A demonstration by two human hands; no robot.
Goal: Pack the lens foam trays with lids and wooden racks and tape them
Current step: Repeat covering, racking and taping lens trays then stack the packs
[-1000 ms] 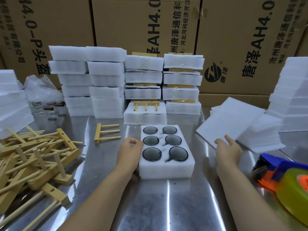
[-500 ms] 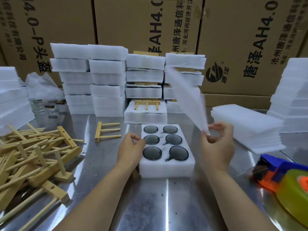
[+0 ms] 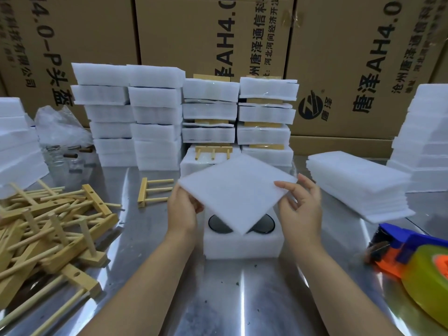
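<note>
A white foam tray (image 3: 242, 246) with dark round lenses (image 3: 219, 224) in its wells sits on the metal table in front of me. Above it I hold a thin white foam lid (image 3: 238, 194), turned like a diamond and covering most of the wells. My left hand (image 3: 183, 209) pinches the lid's left corner. My right hand (image 3: 299, 206) holds its right corner with thumb and fingers. A single wooden rack (image 3: 151, 191) lies on the table left of the tray. A tape dispenser (image 3: 417, 263) with a yellowish roll lies at the right edge.
A heap of wooden racks (image 3: 48, 229) fills the left side. A stack of foam lids (image 3: 358, 185) lies at the right. Stacks of foam trays (image 3: 155, 117) and taped packs (image 3: 265, 112) stand behind, in front of cardboard boxes (image 3: 208, 32). A plastic bag (image 3: 60, 132) lies at back left.
My right hand took a lid from the right stack and swung it over the tray. My left hand left the tray's edge and took the lid's left corner.
</note>
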